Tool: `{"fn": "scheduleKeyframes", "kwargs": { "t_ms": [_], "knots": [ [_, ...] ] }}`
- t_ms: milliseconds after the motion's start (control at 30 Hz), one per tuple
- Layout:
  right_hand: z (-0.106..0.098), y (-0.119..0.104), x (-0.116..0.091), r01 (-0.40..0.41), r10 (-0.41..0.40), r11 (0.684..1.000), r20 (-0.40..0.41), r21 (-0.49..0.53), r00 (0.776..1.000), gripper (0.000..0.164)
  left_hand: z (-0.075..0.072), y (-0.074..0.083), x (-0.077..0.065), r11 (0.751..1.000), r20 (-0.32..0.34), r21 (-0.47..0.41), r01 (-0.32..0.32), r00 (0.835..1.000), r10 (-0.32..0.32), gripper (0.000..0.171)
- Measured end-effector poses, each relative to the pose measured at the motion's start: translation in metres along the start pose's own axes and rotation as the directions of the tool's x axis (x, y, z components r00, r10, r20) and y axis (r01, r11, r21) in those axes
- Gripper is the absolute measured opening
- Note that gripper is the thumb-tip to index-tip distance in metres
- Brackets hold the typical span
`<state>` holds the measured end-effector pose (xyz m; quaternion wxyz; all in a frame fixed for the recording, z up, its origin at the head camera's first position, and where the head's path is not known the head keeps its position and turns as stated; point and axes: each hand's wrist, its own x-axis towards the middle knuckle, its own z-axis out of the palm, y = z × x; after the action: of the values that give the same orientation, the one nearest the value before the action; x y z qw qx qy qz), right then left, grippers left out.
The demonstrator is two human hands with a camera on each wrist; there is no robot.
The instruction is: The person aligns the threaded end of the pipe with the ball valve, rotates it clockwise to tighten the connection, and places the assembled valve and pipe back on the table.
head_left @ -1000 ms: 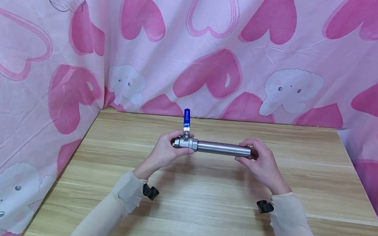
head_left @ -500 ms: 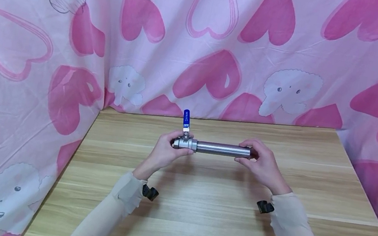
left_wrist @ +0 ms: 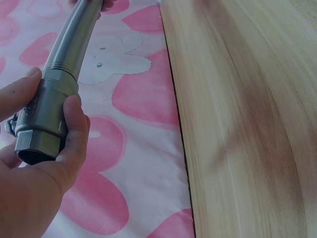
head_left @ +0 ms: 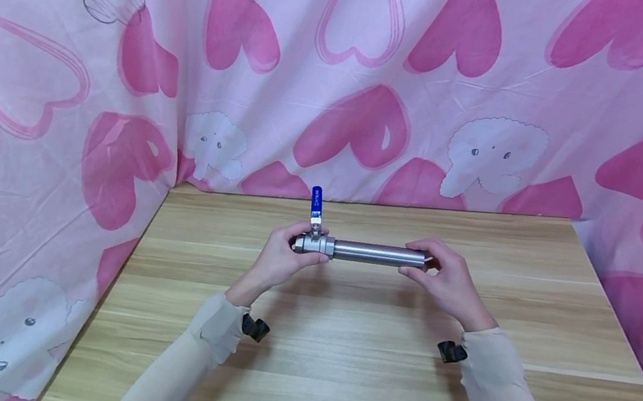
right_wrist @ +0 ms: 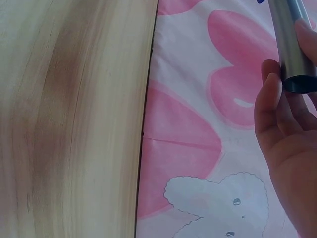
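My left hand (head_left: pixel 281 257) grips a steel ball valve (head_left: pixel 317 245) with fingers and thumb on either side of its body. The valve's blue lever handle (head_left: pixel 316 203) points away towards the back wall. A straight steel pipe (head_left: pixel 379 254) runs rightward from the valve, in line with it. In the left wrist view, a few threads (left_wrist: pixel 63 66) show where the pipe meets the valve (left_wrist: pixel 47 106). My right hand (head_left: pixel 448 280) holds the pipe's far end between fingers and thumb. The right wrist view shows that end's open bore (right_wrist: pixel 301 84). Pipe and valve are held level above the table.
Below is a wood-grain table (head_left: pixel 357 374). A pink curtain (head_left: pixel 371 47) with hearts and white cartoon animals hangs behind and along both sides. Each wrist carries a small black camera, one on the left (head_left: pixel 256 327) and one on the right (head_left: pixel 452 352).
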<state>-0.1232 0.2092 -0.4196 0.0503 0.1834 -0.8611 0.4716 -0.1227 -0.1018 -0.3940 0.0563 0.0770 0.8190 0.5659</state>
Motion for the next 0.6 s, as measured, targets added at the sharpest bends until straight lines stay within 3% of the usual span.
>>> {"fn": "scheduleKeyframes", "kwargs": {
  "t_ms": [600],
  "knots": [
    [-0.0006,-0.0003,-0.0007,-0.063,0.062,0.998,0.031,0.019,0.998,0.036,0.0,-0.0022,0.0006,1.0,0.003,0.003,-0.006,1.0,0.006,0.044]
  ]
}}
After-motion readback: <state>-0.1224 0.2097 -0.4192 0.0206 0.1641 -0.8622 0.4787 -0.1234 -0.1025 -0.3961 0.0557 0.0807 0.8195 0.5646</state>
